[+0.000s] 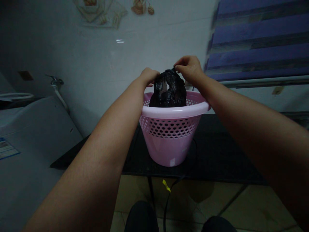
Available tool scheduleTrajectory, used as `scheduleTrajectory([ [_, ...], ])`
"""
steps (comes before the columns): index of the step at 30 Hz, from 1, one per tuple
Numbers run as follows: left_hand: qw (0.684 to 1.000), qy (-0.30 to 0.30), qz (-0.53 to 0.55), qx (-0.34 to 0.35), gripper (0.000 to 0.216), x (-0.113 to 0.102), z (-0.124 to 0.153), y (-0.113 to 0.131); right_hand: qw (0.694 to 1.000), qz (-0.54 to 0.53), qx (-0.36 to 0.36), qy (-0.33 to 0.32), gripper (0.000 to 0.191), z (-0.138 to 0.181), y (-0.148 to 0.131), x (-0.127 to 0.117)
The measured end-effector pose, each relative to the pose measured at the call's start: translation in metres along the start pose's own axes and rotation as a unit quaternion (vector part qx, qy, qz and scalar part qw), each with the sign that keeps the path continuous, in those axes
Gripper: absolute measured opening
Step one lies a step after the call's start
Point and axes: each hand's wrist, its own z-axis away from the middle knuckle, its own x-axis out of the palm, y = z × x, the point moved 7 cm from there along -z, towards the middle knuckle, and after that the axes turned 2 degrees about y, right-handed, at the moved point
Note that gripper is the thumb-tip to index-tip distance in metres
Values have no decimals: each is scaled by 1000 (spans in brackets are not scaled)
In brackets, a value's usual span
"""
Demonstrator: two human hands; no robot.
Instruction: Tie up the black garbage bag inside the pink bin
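Note:
A black plastic bag [170, 91] rises bunched up out of a pink plastic basket [169, 145] with a holed band below its rim. My right hand [190, 68] pinches the top of the bag between thumb and fingers. At the bag's upper left edge, my left hand [149, 77] is closed on it, its fingertips partly hidden behind the plastic. My right forearm passes close over the basket's right rim. The lower part of the bag is out of sight inside the basket, apart from dark patches behind the holes.
The basket stands on a black table [222, 154] against a tiled wall [135, 48]. A black cable with a yellow tag [166, 186] hangs over its front edge. To the left are a washing machine [36, 135] and a tap [55, 80]; a purple striped blind [260, 38] hangs at right.

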Motion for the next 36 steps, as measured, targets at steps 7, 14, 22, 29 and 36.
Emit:
scheduleTrajectory([
  [7, 1000, 0, 8, 1, 13, 0, -2, 0, 1000, 2, 2, -5, 4, -1, 2, 2],
  [14, 1000, -4, 6, -5, 14, 0, -2, -1, 1000, 0, -1, 8, 6, -2, 4, 0],
  [22, 1000, -2, -5, 1, 12, -1, 0, 0, 1000, 3, -3, 4, 5, -2, 2, 0],
  [29, 1000, 6, -10, -2, 9, -1, -5, -2, 1000, -1, -13, 25, 7, -3, 2, -1],
  [36, 1000, 7, -25, -16, 11, -2, 0, 0, 1000, 11, -4, 17, 7, -2, 0, -2],
])
